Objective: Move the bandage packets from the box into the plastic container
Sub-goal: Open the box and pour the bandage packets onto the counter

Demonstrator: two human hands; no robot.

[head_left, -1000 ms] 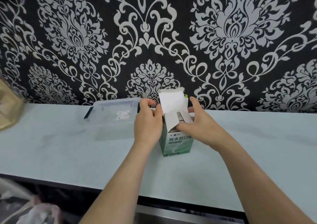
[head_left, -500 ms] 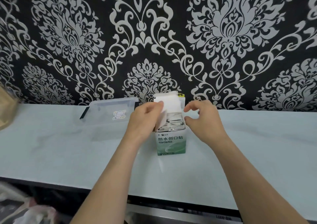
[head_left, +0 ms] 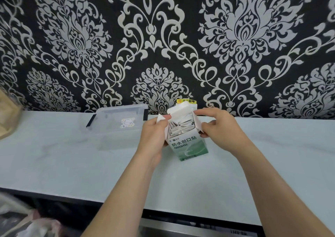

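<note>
Fingers (head_left: 204, 112) on upright box (head_left: 188, 146), long axis vertical, mouth up.

Bare left hand (head_left: 155, 137) and right hand (head_left: 222, 128), bare wrists, bare forearms.

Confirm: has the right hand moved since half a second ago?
Yes. The right hand shifted left against the box; it hovered just beside it, and now grips its right flap.

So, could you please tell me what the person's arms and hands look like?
Nothing is worn that shows. The left hand and right hand have no gloves, rings or watch, and the left forearm and right forearm have no sleeves as far as the frame's lower edge.
</note>
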